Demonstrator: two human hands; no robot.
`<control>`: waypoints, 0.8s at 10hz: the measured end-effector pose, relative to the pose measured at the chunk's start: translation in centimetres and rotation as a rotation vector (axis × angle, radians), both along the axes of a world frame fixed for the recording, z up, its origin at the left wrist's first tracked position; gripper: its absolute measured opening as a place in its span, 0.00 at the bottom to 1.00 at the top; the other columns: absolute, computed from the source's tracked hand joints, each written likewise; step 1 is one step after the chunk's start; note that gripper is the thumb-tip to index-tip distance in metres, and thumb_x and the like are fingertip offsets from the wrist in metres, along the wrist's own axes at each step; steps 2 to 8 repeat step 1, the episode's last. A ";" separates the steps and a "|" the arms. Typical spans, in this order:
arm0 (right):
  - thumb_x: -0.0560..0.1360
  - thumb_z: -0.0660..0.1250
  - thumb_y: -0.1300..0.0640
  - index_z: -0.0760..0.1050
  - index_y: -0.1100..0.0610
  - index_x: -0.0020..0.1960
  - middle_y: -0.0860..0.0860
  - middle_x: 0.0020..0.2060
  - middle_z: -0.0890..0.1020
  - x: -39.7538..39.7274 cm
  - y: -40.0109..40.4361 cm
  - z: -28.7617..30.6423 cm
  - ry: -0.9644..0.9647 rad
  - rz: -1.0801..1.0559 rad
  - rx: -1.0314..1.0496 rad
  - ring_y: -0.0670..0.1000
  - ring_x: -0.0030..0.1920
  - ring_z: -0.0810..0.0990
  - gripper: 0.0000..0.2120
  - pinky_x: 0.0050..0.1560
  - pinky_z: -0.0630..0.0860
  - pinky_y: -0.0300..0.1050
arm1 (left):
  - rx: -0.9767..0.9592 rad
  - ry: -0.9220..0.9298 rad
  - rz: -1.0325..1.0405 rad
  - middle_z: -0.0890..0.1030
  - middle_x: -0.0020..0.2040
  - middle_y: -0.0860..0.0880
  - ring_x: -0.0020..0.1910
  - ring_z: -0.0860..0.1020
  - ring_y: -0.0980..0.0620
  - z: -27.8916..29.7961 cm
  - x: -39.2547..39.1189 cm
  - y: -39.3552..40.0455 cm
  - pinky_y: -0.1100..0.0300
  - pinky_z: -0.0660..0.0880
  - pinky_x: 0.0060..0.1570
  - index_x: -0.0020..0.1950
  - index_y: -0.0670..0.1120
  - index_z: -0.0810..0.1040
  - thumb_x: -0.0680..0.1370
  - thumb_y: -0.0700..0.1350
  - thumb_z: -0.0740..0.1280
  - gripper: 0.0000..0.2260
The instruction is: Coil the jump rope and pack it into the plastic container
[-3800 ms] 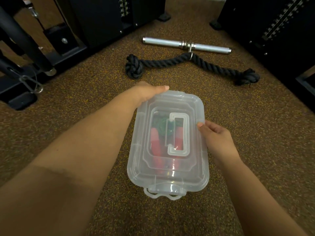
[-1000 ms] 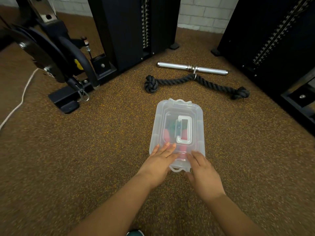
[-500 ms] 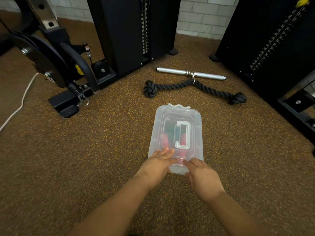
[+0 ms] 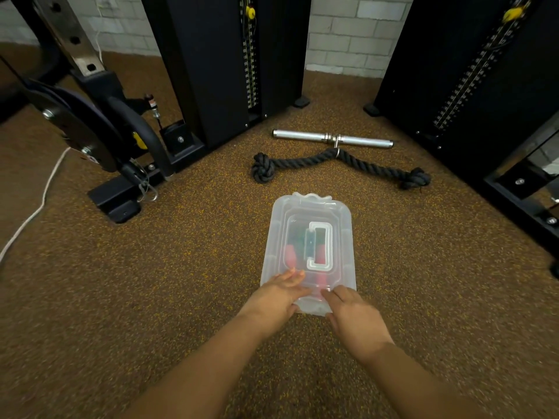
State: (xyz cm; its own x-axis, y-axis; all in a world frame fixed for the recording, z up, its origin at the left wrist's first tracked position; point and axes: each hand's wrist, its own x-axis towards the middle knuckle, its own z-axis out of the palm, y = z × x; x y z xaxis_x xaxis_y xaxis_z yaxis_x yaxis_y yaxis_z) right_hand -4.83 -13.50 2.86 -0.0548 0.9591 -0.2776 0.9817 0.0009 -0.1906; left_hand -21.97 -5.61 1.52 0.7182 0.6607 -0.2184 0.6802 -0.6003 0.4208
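Note:
The clear plastic container (image 4: 344, 225) stands on the brown speckled floor with its lid on and the lid's handle (image 4: 328, 249) lying flat. Through the lid I see the jump rope (image 4: 291, 255): red handles and a dark green coil. My left hand (image 4: 276, 297) rests its fingers flat on the lid's near left corner, with the thumb at the near end. My right hand (image 4: 355, 319) grips the near right end, fingertips on the lid. The near latch is hidden under my hands. The far latch (image 4: 311, 196) shows at the far end.
A black knotted rope attachment (image 4: 302, 161) and a steel bar (image 4: 302, 135) lie beyond the container. Black weight machines (image 4: 223, 55) (image 4: 469, 71) stand behind and to the right. A machine base (image 4: 115, 204) and a white cord (image 4: 36, 207) lie at the left.
My hands went from the lid's sides to its near end. The near latch, seen sticking out a second ago, is now covered by my hands. The view has pulled back.

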 end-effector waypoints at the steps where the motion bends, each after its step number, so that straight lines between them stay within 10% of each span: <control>1: 0.76 0.60 0.64 0.62 0.53 0.71 0.52 0.63 0.70 -0.3 0.2 0.4 0.000 0.004 -0.079 0.54 0.64 0.69 0.25 0.60 0.74 0.50 | -0.054 0.032 0.014 0.55 0.79 0.51 0.78 0.51 0.52 1.2 0.4 -0.3 0.59 0.46 0.74 0.74 0.53 0.64 0.79 0.40 0.60 0.24; 8: 0.76 0.60 0.64 0.62 0.53 0.71 0.52 0.63 0.70 -0.3 0.2 0.4 0.000 0.004 -0.079 0.54 0.64 0.69 0.25 0.60 0.74 0.50 | -0.054 0.032 0.014 0.55 0.79 0.51 0.78 0.51 0.52 1.2 0.4 -0.3 0.59 0.46 0.74 0.74 0.53 0.64 0.79 0.40 0.60 0.24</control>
